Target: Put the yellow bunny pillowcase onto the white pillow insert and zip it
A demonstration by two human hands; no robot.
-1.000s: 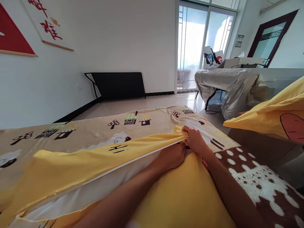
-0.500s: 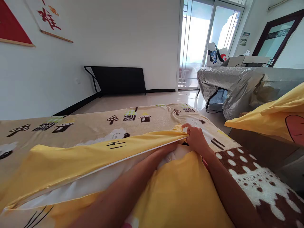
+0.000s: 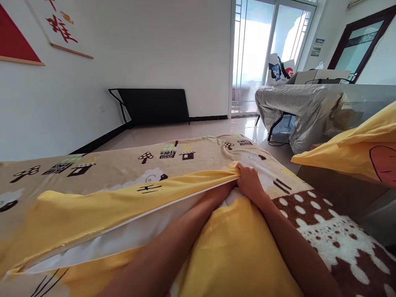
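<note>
A yellow cloth cover (image 3: pixel 102 210), like a pillowcase, lies across the bed in front of me. Its long opening gapes, with a white edge and white fabric (image 3: pixel 136 225) inside. My right hand (image 3: pixel 249 179) is closed around the gathered cloth at the far right corner of the opening. Through the gap reaches my left forearm (image 3: pixel 182 235), towards that same corner; the left hand itself is hidden in the cover and behind the right hand. Between my arms bulges more of the yellow cloth.
A beige and brown patterned blanket (image 3: pixel 198 148) covers the bed. Another yellow cloth piece (image 3: pixel 346 144) juts in from the right. Beyond stand a plastic-draped table (image 3: pixel 291 97) and a black folded panel (image 3: pixel 154 106) leaning on the wall.
My right hand has moved slightly left, and its fingers have closed more tightly over the corner. The left forearm has shifted a little to the right inside the opening.
</note>
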